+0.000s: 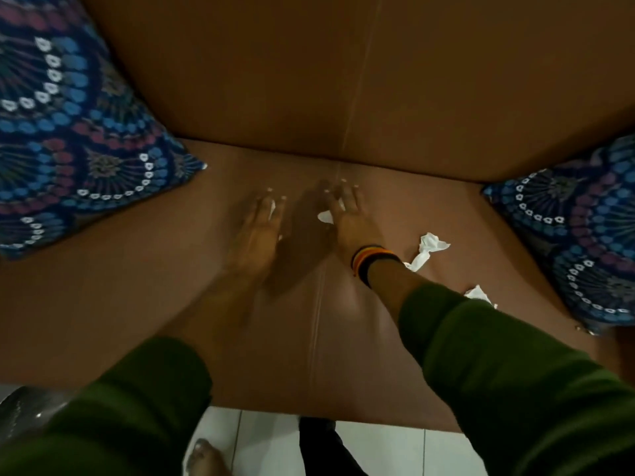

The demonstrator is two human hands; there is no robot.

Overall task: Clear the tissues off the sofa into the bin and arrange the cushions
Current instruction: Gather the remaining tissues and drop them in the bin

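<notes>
Head view, the only one supplied: your left hand [261,221] lies flat on the sofa seat [137,286] near centre, fingers spread, with a sliver of white tissue showing between them; it is blurred, so you cannot be said to have a grip. Your right hand [347,214], just beside it at 3 o'clock, is likewise splayed palm-down over a small tissue scrap [325,217] that sticks out at its thumb side; neither hand is closed on anything. Risk one: pressing flat will likely push these scraps along the smooth brown covering, or toward the crease at 12 o'clock where seat meets backrest [309,80], instead of gathering them. Risk two: a crumpled tissue [429,250] and a further piece [477,293] lie at 4 o'clock, close by your right sleeve [481,355], which could sweep them off the front edge. One patterned cushion [68,132] leans at 10 o'clock, the other cushion [591,242] at 3 o'clock. Pale floor tiles [268,441] show at 6 o'clock. The bin cannot be identified with certainty. Lighting is dim.
</notes>
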